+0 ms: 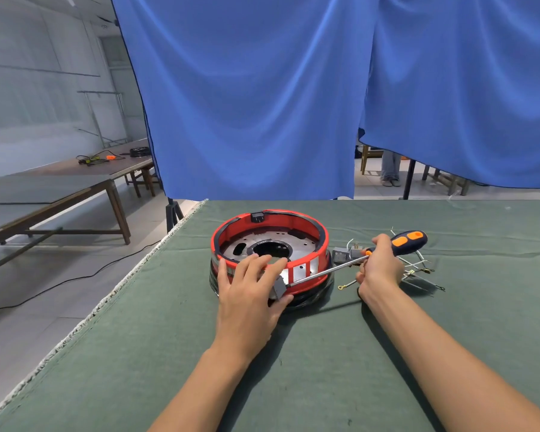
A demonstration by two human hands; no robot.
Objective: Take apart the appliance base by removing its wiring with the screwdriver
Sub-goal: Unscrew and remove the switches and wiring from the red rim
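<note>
The red-rimmed appliance base [270,244] sits near the far edge of the green-covered worktop [169,353], towards its left side. The left hand [250,294] rests on the near rim with fingers spread straight, thumb beneath a small grey block [279,288] on the side wall, evidently to brace the base. The right hand [379,268] has its fingers wrapped round the screwdriver [356,261], tip at that block, apparently to pry or unscrew it. The base's metal floor shows cut-outs; no wiring is visible inside. Loose wires [418,272] with ring terminals and a grey switch part [340,255] lie just right of it.
</note>
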